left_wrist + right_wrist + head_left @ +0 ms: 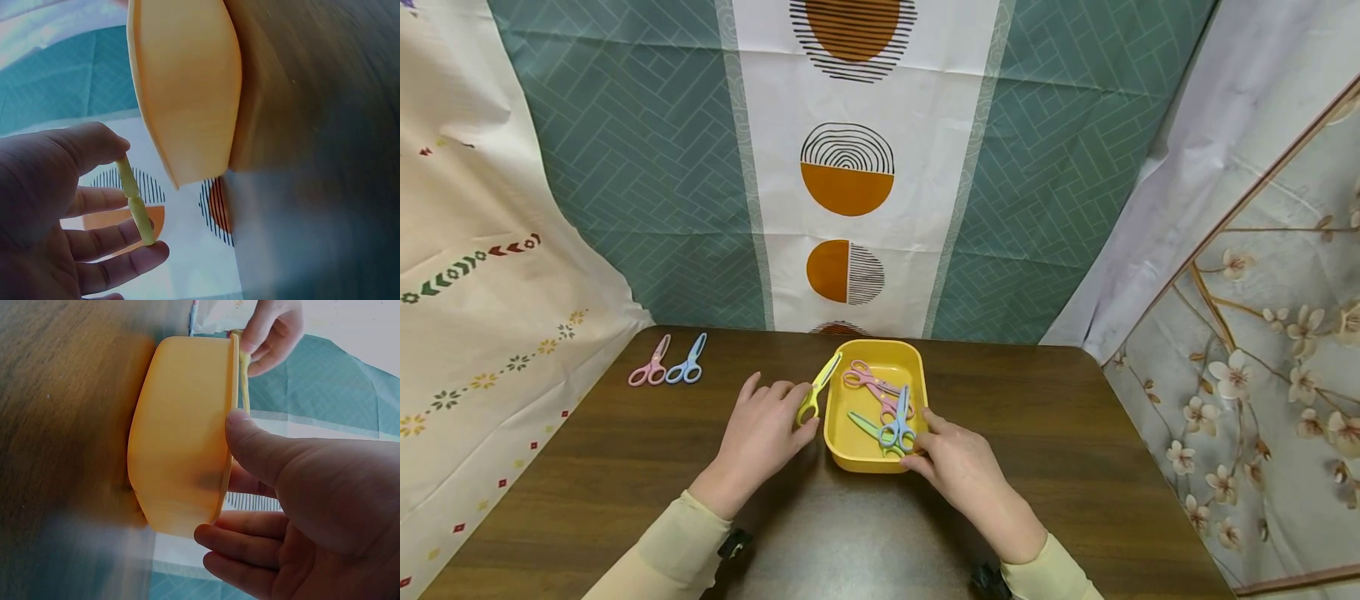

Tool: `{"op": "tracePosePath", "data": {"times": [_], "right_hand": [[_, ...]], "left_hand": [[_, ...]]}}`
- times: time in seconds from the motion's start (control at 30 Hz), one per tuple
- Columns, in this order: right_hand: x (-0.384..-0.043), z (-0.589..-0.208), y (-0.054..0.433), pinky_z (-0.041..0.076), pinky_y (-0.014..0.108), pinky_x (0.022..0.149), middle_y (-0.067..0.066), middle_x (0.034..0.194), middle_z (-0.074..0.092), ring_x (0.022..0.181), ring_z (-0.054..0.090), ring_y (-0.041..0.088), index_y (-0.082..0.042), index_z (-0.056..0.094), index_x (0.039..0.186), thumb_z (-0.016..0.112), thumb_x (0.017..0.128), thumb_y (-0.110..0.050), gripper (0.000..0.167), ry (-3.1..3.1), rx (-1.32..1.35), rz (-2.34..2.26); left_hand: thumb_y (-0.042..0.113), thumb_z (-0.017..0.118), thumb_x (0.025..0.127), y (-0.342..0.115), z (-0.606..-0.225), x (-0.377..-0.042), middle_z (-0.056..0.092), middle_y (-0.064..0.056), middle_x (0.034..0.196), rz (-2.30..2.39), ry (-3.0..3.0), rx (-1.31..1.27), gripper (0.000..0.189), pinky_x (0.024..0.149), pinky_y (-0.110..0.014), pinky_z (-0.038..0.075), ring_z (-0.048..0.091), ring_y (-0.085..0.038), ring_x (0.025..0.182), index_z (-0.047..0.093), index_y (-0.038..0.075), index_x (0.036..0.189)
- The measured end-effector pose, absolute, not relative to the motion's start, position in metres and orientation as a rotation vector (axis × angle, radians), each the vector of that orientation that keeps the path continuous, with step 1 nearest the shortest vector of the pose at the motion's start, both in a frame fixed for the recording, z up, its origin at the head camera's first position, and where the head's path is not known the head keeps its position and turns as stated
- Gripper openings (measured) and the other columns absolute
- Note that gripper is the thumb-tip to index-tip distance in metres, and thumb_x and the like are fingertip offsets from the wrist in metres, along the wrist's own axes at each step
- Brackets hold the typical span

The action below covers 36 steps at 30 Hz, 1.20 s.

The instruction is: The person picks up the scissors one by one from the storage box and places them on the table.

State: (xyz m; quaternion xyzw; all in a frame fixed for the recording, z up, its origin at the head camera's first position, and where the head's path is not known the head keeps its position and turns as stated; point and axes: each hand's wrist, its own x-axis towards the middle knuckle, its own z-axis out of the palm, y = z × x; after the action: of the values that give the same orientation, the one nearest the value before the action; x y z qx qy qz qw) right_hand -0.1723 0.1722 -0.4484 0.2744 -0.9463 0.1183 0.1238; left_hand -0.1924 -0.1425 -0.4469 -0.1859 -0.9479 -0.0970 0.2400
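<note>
Yellow scissors (823, 382) just left of the tray (872, 465), handles pinched in the left hand (767, 427). I'd guess light, stiff, slickish plastic; loops look the best hold. Right hand (964, 465) grips the tray's near-right corner.

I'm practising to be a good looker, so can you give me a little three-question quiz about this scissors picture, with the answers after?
1. Which hand holds the yellow scissors?
2. True or false: the right hand is touching the yellow tray.
3. Not counting the held pair, how many pairs of scissors lie on the brown table outside the yellow tray?

Key:
1. The left hand.
2. True.
3. Two: pink scissors and blue scissors.
</note>
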Motion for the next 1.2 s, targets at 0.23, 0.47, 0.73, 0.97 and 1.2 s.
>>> {"op": "tracePosePath", "data": {"times": [0.23,0.47,0.73,0.97,1.2], "right_hand": [[-0.172,-0.449,0.172,0.063,0.050,0.083,0.025,0.145,0.068,0.117,0.076,0.037,-0.015,0.080,0.092,0.088,0.094,-0.041,0.027,-2.749,0.807,0.345],[-0.172,-0.450,0.173,0.063,0.050,0.084,0.026,0.146,0.067,0.118,0.076,0.038,-0.014,0.082,0.095,0.088,0.094,-0.041,0.028,-2.753,0.805,0.352],[-0.173,-0.449,0.172,0.063,0.051,0.084,0.026,0.146,0.067,0.118,0.076,0.038,-0.014,0.082,0.096,0.088,0.094,-0.041,0.028,-2.754,0.809,0.355],[-0.173,-0.449,0.172,0.063,0.050,0.083,0.026,0.145,0.068,0.117,0.076,0.038,-0.014,0.082,0.096,0.089,0.094,-0.041,0.027,-2.747,0.807,0.347],[-0.172,-0.448,0.172,0.063,0.050,0.083,0.026,0.145,0.068,0.117,0.076,0.038,-0.014,0.082,0.096,0.089,0.094,-0.041,0.028,-2.755,0.803,0.348]], "left_hand": [[0.027,0.091,0.089,-0.153,-0.452,-0.189,0.077,-0.018,0.108,-0.245,-2.589,-0.488,0.045,0.116,-0.071,0.041,0.075,-0.039,0.094,0.076,0.003,0.124],[0.026,0.091,0.089,-0.157,-0.456,-0.189,0.077,-0.018,0.106,-0.226,-2.622,-0.481,0.045,0.114,-0.071,0.043,0.076,-0.039,0.092,0.075,0.003,0.124],[0.025,0.092,0.087,-0.162,-0.461,-0.189,0.076,-0.016,0.102,-0.211,-2.638,-0.474,0.043,0.109,-0.069,0.048,0.075,-0.039,0.089,0.075,0.003,0.120],[0.025,0.093,0.087,-0.169,-0.464,-0.190,0.071,-0.013,0.091,-0.195,-2.660,-0.458,0.040,0.086,-0.060,0.057,0.070,-0.038,0.078,0.075,0.003,0.115],[0.025,0.091,0.088,-0.178,-0.471,-0.194,0.067,-0.011,0.086,-0.176,-2.733,-0.420,0.038,0.072,-0.057,0.056,0.067,-0.036,0.073,0.074,0.003,0.114]]}}
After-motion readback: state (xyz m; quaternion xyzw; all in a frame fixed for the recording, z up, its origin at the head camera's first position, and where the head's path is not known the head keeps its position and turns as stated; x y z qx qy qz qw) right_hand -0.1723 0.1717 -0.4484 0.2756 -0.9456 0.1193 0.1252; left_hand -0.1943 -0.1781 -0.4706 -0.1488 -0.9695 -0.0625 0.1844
